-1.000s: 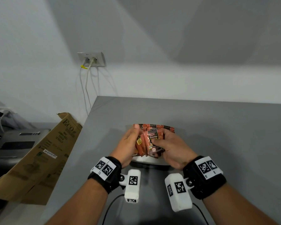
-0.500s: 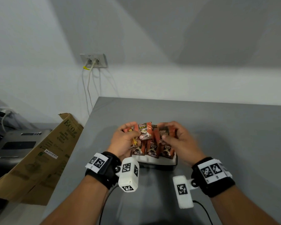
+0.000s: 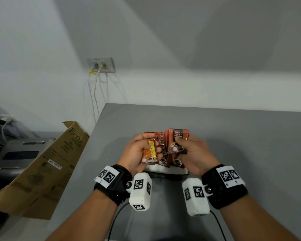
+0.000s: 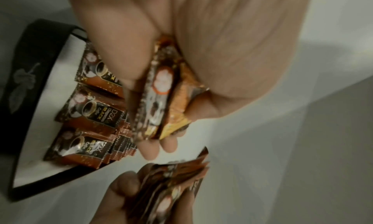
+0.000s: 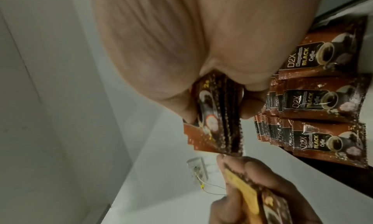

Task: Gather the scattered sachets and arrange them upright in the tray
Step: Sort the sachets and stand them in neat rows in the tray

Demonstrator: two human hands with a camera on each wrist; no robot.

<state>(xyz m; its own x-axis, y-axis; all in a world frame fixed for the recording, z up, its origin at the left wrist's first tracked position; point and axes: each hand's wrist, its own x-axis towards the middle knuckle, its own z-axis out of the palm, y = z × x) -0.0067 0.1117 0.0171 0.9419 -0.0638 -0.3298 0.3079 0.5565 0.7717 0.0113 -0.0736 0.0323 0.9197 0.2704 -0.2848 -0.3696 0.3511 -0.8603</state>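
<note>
Brown "D2X Black Coffee" sachets (image 3: 163, 161) stand upright in rows in a white tray with a black rim (image 3: 165, 171) on the grey table. Just above the tray's left side, my left hand (image 3: 141, 151) grips a few sachets (image 4: 159, 100) whose orange-yellow backs face me. Over the right side, my right hand (image 3: 187, 147) pinches a thicker stack of sachets (image 3: 178, 141) held upright, printed face towards me. In the right wrist view that stack (image 5: 218, 119) hangs beside the tray's rows (image 5: 322, 100). The two hands are a little apart.
The grey table (image 3: 233, 145) ends at its left edge, where a tilted cardboard box (image 3: 47, 164) leans. A grey device (image 3: 16, 153) sits further left. A wall socket with cables (image 3: 101, 65) is behind. Black cables (image 3: 116, 216) run across the table near my wrists.
One second ago both hands held one bundle together above the tray. They have since drawn apart, and each now holds its own share of sachets.
</note>
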